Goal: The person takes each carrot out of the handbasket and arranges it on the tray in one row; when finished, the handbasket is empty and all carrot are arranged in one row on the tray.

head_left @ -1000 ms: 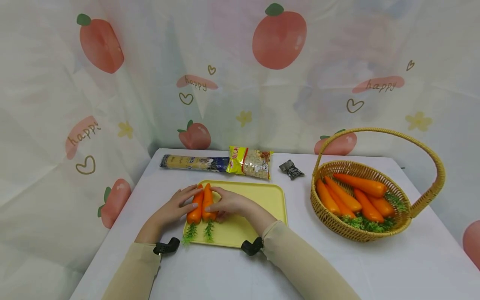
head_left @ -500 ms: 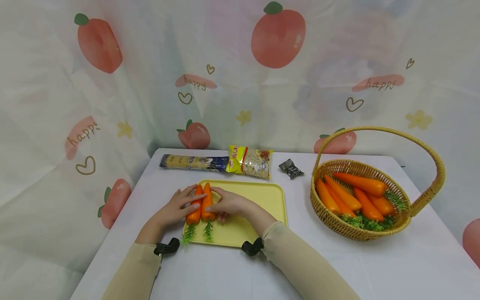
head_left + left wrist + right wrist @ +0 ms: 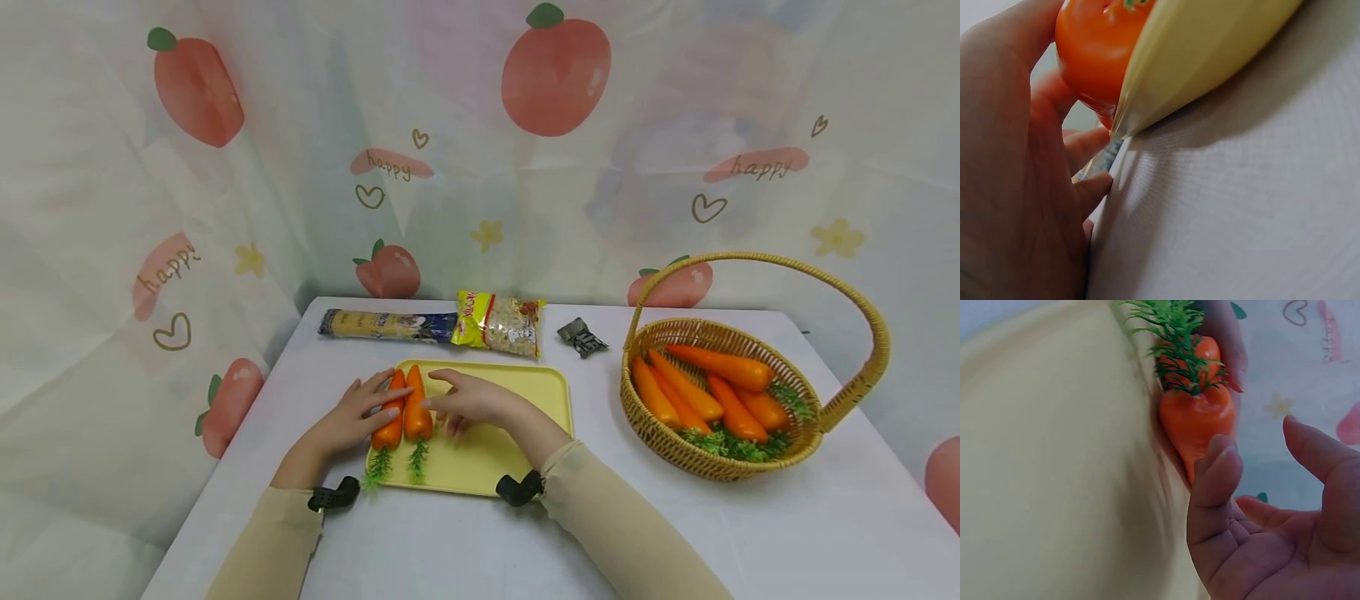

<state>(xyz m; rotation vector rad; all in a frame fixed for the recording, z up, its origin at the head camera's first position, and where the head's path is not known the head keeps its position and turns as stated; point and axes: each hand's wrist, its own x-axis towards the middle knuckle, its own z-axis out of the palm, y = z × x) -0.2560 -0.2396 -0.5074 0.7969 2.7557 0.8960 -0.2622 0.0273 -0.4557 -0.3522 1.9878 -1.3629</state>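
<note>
Two orange carrots with green tops lie side by side at the left end of a yellow tray (image 3: 510,383). My left hand (image 3: 343,427) holds the left carrot (image 3: 387,435), its thumb and forefinger across it; the left wrist view shows that carrot's blunt end (image 3: 1100,56) against the tray's rim. One left fingertip reaches toward the right carrot (image 3: 417,423); whether it touches is unclear. My right hand (image 3: 474,400) hovers just right of this carrot, fingers loosely bent and holding nothing. In the right wrist view its fingers (image 3: 1216,481) are spread near the carrot (image 3: 1197,422).
At the right stands a wicker basket (image 3: 637,433) with a tall handle, holding several carrots. Behind the tray lie a long pasta packet (image 3: 386,325), a yellow-and-clear food bag (image 3: 510,325) and a small dark packet (image 3: 581,337). A patterned curtain (image 3: 465,208) hangs behind the table.
My right hand has let go of the right carrot and moved slightly right, its fingers opening. The left hand stays nearly still on the left carrot. Both carrots lie almost where they were.
</note>
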